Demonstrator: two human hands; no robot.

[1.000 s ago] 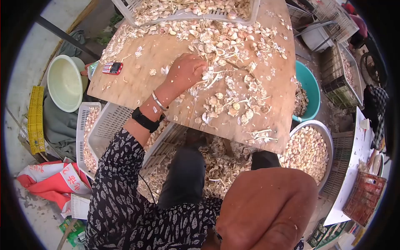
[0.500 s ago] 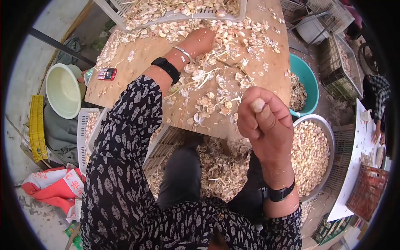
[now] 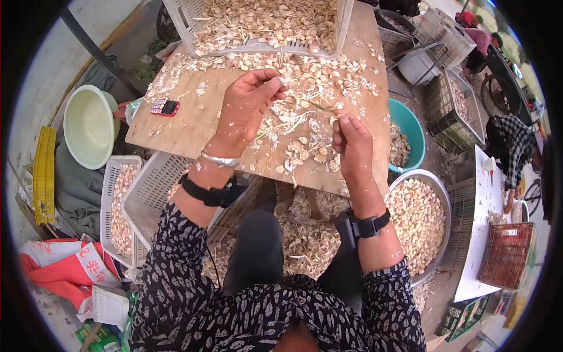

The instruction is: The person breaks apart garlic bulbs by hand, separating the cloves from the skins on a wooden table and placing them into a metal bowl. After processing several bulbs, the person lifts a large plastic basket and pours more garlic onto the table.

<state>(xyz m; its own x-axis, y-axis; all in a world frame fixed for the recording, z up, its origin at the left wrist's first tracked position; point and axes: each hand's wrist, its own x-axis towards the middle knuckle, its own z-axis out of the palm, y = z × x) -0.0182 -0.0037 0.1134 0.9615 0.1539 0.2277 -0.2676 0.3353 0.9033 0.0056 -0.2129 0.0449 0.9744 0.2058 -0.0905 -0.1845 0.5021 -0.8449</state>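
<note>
Above the wooden table (image 3: 226, 154), my left hand (image 3: 249, 105) pinches a pale garlic clove (image 3: 284, 80) between thumb and fingertips. To its right, my right hand (image 3: 353, 141) is closed, thumb against forefinger. A thin, dark, blade-like sliver (image 3: 319, 107) juts from its fingertips toward my left hand, with a small yellowish piece beside it; I cannot tell exactly what this tool is. Loose cloves, skins and dry stems (image 3: 299, 154) lie under both hands. Behind them, a white plastic crate (image 3: 267, 48) holds a heap of unpeeled cloves.
A metal bowl of cloves (image 3: 444, 202) and a teal tub of peelings (image 3: 420, 138) stand at the right. A red phone (image 3: 165, 107) lies on the table's left. Past it are a pale green basin (image 3: 88, 126) and white crates (image 3: 107, 208). A co-worker (image 3: 519, 138) is far right.
My left hand has drawn back from the clove pile with a clove. My right hand has moved up toward it; the clove on its thumb no longer shows. The view has tilted up.
</note>
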